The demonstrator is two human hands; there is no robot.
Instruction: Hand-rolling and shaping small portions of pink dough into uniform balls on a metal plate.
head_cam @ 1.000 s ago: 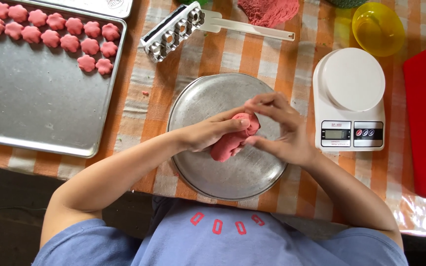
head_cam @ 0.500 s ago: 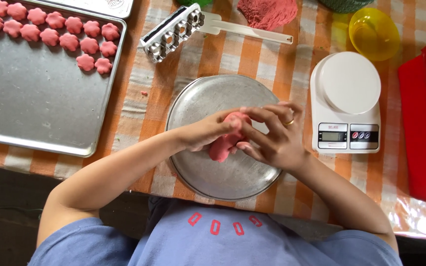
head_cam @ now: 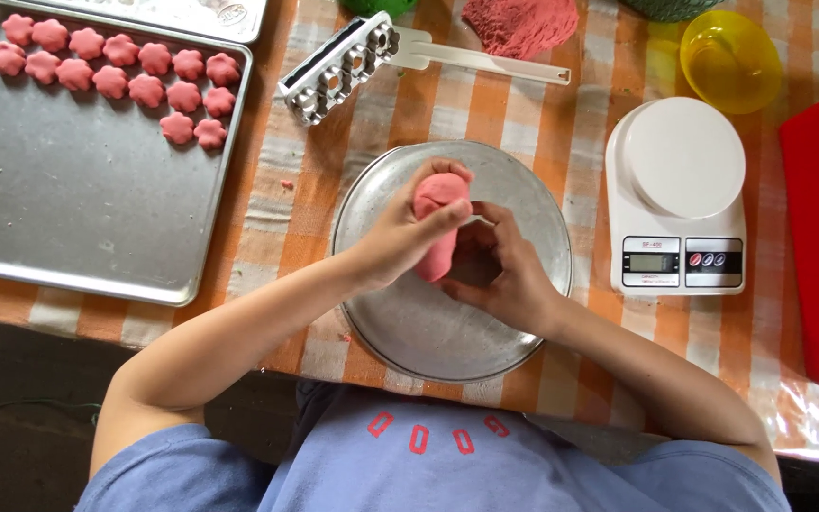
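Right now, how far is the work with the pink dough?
Done: about fourteen pink flower pieces lie in rows on the baking tray. In hand: the left hand holds a dough lump above the round pan, right hand beside it. Left: most of the tray is bare, and more dough waits.

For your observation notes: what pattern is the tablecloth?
Orange-and-white checks on the tablecloth, clearest in the head view.

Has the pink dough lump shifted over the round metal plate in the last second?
Yes. The pink dough lump, held in the left hand, now sits nearer the far rim of the round metal plate, toward the mould.
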